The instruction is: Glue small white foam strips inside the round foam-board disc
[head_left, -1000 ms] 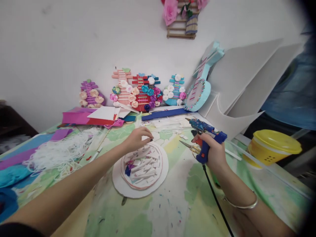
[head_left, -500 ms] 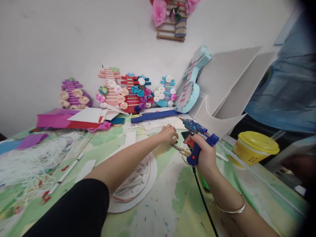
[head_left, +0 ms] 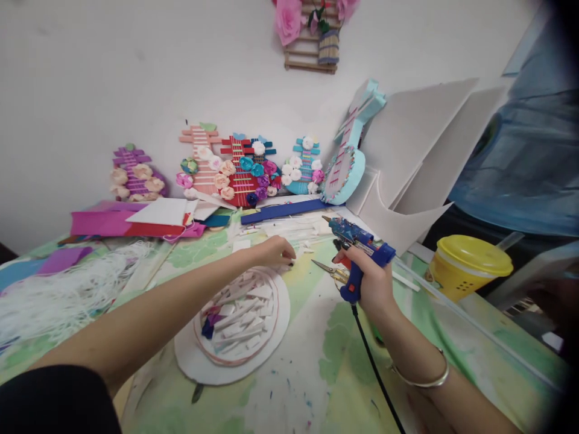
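My right hand grips a blue hot glue gun, its nozzle pointing up and left and its black cord trailing down over the table. My left hand is just past the upper right rim of a round white cardboard disc. Its fingers are curled down and together; anything between them is hidden. Inside a raised ring on the disc lies a pile of white foam strips with a few purple and blue bits. Gold-handled scissors lie beside the glue gun, blades toward my left hand.
Flower-decorated paper lutes and a light-blue one lean at the wall. White boards stand behind a yellow lidded bucket. Coloured sheets and tangled white string are on the left, a blue strip at the back.
My left hand has moved left from near the scissors toward the disc, uncovering the disc's pile of strips. The right hand with the glue gun has shifted slightly left.
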Demonstrator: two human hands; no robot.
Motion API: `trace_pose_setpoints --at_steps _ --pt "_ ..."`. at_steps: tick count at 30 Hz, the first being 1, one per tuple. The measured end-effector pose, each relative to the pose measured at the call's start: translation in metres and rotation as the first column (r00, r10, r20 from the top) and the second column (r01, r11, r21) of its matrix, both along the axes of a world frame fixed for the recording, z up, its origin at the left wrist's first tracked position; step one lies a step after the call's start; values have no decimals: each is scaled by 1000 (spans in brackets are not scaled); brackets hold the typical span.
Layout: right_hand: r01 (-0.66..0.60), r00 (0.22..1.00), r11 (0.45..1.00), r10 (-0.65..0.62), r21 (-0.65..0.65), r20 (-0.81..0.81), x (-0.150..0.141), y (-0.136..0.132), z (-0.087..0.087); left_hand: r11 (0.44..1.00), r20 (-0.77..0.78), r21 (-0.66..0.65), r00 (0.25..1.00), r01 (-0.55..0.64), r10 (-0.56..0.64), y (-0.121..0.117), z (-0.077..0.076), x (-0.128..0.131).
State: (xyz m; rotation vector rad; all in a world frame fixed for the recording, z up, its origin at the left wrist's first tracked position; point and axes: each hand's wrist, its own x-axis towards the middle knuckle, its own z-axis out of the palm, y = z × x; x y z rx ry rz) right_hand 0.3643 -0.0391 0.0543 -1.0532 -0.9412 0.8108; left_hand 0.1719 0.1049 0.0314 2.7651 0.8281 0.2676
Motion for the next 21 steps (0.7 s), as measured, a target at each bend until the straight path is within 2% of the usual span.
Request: trace_pose_setpoints --at_steps 5,12,17,21 --pt "-92 996 996 92 5 -1 -3 -1 -5 993 59 13 991 -121 120 -11 1 -20" --pt "-80 994 994 85 -72 73 -5 0 -6 970 35 -19 970 -242 242 -20 1 -10" --pt "-66 991 994 75 -86 107 -7 -2 -3 942 41 -103 945 -318 324 -21 3 -1" --pt "-81 986 995 89 -63 141 -7 -1 -4 900 113 -245 912 -360 395 -18 7 -4"
